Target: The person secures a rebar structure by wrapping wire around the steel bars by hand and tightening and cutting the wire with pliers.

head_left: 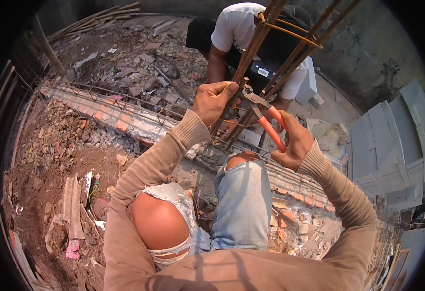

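In my right hand [295, 140] is a pair of pincers [269, 125] with orange handles, the handles spread apart. The dark jaws are near an upright steel rebar [252, 57]; I cannot tell whether they grip a wire. My left hand [213, 103] is closed around a rebar, its thumb close to the pincers' jaws. Several rusty bars form an upright column cage, with a square stirrup [295, 35] round them higher up. The lower bars are partly hidden behind my hands.
A co-worker in a white shirt [236, 29] bends down behind the cage, a hand [230, 127] low beside it. A brick and concrete footing [120, 116] with long rebars crosses the site. Grey blocks [382, 140] are stacked at right. Rubble [52, 155] covers the ground at left.
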`<state>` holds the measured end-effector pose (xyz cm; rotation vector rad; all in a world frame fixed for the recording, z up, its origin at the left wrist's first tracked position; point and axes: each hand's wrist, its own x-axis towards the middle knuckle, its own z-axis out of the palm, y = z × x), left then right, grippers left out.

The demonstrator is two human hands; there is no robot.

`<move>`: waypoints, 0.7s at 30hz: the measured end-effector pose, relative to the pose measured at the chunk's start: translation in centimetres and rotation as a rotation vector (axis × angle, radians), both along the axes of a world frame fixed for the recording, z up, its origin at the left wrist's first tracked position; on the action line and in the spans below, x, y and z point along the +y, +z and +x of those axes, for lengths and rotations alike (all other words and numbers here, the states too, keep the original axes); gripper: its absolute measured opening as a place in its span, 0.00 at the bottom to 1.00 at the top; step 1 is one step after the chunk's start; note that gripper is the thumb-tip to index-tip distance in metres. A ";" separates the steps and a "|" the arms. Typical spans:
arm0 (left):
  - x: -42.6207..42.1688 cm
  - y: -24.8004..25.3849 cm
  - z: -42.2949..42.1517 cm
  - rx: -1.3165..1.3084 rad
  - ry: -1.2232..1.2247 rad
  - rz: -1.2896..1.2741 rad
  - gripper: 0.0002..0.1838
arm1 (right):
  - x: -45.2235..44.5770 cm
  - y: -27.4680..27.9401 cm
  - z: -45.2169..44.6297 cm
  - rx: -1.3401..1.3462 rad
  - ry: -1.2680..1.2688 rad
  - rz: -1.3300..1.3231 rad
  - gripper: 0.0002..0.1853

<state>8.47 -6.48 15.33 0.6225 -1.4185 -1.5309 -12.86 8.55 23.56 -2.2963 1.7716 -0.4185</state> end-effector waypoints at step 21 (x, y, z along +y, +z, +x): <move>0.6 0.4 -0.2 -0.056 0.087 -0.057 0.23 | -2.3 -2.1 -3.7 -0.844 0.062 0.576 0.15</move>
